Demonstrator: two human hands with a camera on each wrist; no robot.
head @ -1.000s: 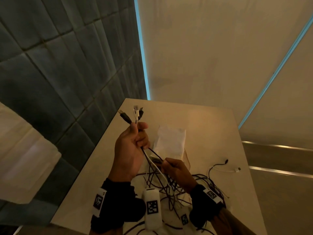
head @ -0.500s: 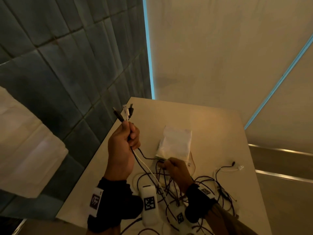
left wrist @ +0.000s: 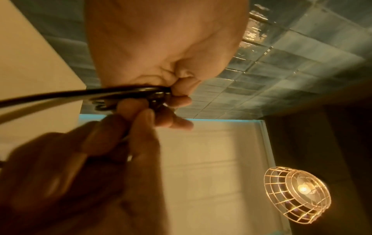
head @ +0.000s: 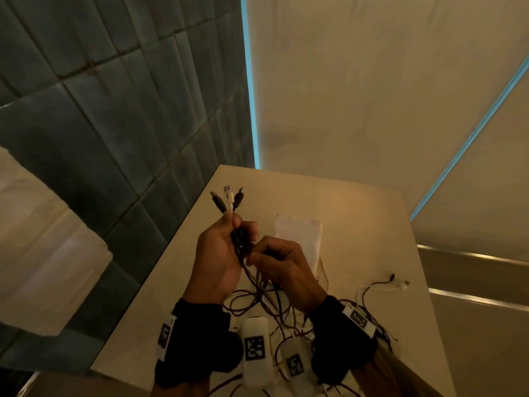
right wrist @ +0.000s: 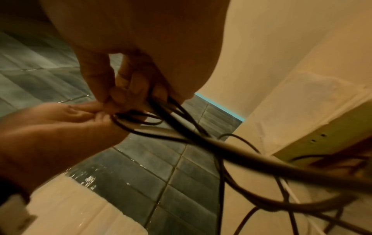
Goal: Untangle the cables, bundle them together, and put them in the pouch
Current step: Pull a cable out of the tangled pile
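My left hand (head: 229, 242) grips a bunch of cables (head: 240, 247) held upright above the table; two black plugs and one white plug (head: 227, 200) stick out above its fist. My right hand (head: 269, 257) has come up against it and pinches the same cables just below the left fingers (right wrist: 120, 98). Dark cables (right wrist: 181, 127) trail down from both hands to a loose tangle (head: 274, 305) on the table. The white pouch (head: 300, 236) lies flat behind the hands, partly hidden by them. In the left wrist view the left hand (left wrist: 173, 95) clamps the black cables (left wrist: 80, 93).
The pale table (head: 357, 224) stands against a dark tiled wall (head: 114, 110) on the left. Two loose cable ends, one black and one white (head: 399, 282), lie near the right edge. A wire-cage lamp (left wrist: 298, 197) hangs overhead.
My right hand rose from the tangle on the table by the pouch up to the left hand and took hold of the cables there. The left hand kept the plug ends upright.
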